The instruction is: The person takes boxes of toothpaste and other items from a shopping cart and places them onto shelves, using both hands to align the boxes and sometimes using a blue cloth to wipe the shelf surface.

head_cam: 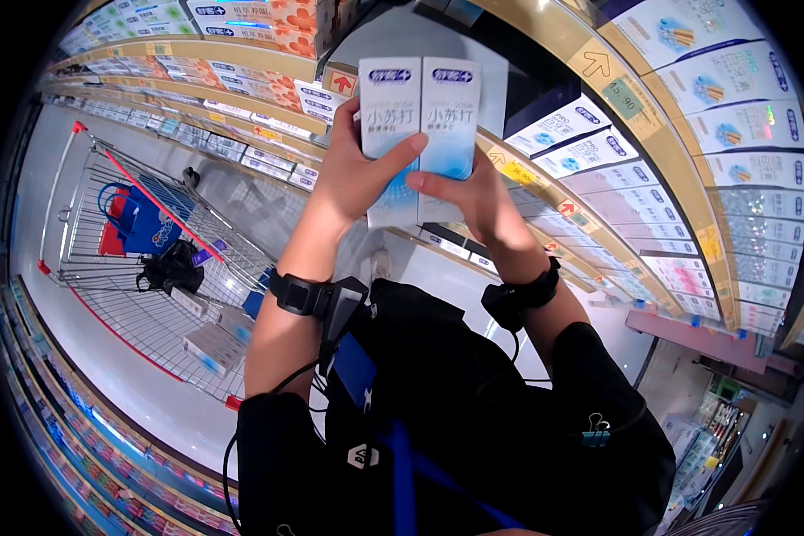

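Two tall white-and-blue toothpaste cartons stand side by side before me: a left carton (390, 97) and a right carton (450, 97), their printed fronts towards me. My left hand (352, 167) grips the left carton by its outer side, thumb across the front near the seam between the two. Around the lower right edge of the right carton is my right hand (486, 194), its thumb also lying over the front towards the seam. Most of the fingers are hidden behind the cartons. Black straps with small devices circle both wrists.
A wire shopping cart (117, 295) with red trim stands at the left, holding a blue bag (149, 218), a black plastic bag (173, 268) and several white cartons (216, 345). Shelves of boxed toothpaste (744, 87) curve along the right. More shelves (228, 53) run at upper left.
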{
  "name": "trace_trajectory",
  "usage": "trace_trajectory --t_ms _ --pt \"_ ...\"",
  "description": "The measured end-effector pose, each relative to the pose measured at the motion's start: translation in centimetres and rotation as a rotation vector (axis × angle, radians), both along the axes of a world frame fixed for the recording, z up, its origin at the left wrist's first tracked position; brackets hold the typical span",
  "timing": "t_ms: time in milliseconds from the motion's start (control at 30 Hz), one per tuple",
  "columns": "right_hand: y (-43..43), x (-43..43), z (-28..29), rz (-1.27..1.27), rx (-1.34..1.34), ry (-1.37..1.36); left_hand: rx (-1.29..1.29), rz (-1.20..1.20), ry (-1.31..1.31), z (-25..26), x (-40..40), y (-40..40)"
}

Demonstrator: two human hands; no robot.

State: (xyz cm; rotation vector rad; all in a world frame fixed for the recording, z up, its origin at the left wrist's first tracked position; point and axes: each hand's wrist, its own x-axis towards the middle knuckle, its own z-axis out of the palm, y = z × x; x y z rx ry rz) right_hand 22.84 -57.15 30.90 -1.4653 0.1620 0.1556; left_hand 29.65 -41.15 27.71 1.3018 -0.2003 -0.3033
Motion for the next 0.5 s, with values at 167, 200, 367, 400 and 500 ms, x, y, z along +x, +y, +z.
trace_trajectory --t_ms 167,200,367,400,500 --pt "-1.2 2.8 0.5 -0.100 0.116 -0.071 0.040 -0.038 -0.178 1.4 3.3 -1.9" --pt "-1.5 3.4 0.7 -0.102 0.187 -0.128 -0.027 -0.086 -0.228 1.7 4.2 -2.1" --pt "-2.3 6.9 1.6 -0.183 0.134 0.027 0.208 -0.144 -0.231 3.9 8.3 -3.2" --pt "-2.4 7.3 1.7 -0.194 0.114 0.055 0.182 -0.142 -0.255 4.4 9.1 -3.4" --pt "-2.6 9.6 1.6 -0.200 0.053 -0.204 -0.110 -0.200 -0.394 5.8 11.5 -4.3"
